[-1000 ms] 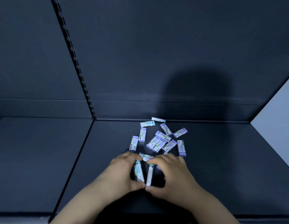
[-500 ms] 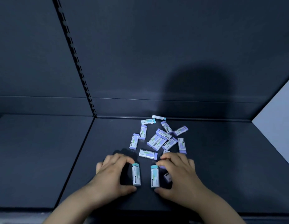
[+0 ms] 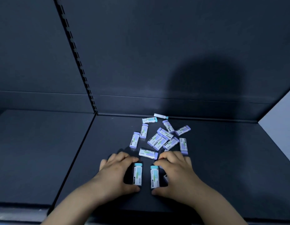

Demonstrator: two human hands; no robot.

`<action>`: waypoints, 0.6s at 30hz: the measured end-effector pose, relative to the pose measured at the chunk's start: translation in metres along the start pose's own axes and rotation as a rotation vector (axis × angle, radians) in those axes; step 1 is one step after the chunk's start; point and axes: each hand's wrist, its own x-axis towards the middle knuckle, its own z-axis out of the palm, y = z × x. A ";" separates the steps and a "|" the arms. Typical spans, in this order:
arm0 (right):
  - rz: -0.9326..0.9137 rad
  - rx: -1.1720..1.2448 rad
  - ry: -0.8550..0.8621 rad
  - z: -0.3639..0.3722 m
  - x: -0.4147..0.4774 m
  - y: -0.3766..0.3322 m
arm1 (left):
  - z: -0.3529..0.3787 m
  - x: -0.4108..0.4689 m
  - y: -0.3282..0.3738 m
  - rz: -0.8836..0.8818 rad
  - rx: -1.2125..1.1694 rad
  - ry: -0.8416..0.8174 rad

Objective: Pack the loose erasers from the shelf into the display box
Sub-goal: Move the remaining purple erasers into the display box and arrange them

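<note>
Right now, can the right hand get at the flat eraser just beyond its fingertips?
Probably yes: the flat eraser lies uncovered just ahead of the right hand, though it holds a teal-capped eraser.

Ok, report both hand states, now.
Left hand: pinches a teal-capped white eraser.
Right hand: pinches a second teal-capped white eraser.

One eraser [image 3: 165, 177] is largely hidden under the right hand [image 3: 175, 173], and of another eraser [image 3: 166, 150] only a sliver is seen beyond its knuckles. Both forearms [image 3: 79, 207] are cut off at the bottom edge. The labels [image 3: 154, 141] are too small to be read. Whether the left hand [image 3: 115, 174] or the right truly grips anything cannot be told.
</note>
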 end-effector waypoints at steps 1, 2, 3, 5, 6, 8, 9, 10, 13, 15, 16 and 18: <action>-0.005 0.009 0.004 0.000 0.001 0.002 | 0.000 -0.001 0.001 -0.007 -0.001 0.009; -0.012 0.023 0.018 0.001 0.001 0.003 | 0.000 -0.001 0.002 -0.006 -0.005 0.025; -0.021 0.044 0.037 0.002 0.002 0.005 | 0.001 -0.001 0.003 -0.002 -0.006 0.041; -0.029 0.089 0.072 0.004 0.002 0.008 | 0.002 -0.003 0.005 0.012 0.001 0.070; -0.030 0.109 0.084 0.005 0.001 0.009 | 0.004 -0.004 0.006 0.019 0.007 0.097; -0.029 0.137 0.100 0.006 0.000 0.010 | 0.008 -0.005 0.007 0.048 -0.011 0.177; -0.030 0.150 0.110 0.006 0.000 0.011 | 0.010 -0.006 0.007 0.061 -0.035 0.214; -0.032 0.166 0.124 0.007 0.000 0.011 | 0.012 -0.006 0.007 0.065 -0.048 0.230; -0.047 0.178 0.138 0.011 -0.002 0.012 | 0.018 -0.007 0.008 0.064 -0.032 0.243; -0.068 0.140 0.141 0.013 -0.003 0.011 | 0.021 -0.009 0.011 0.051 -0.042 0.240; -0.084 0.118 0.150 0.013 -0.003 0.009 | 0.022 -0.009 0.013 0.050 -0.042 0.240; -0.111 0.085 0.156 0.013 -0.002 0.006 | 0.023 -0.010 0.015 0.049 -0.043 0.244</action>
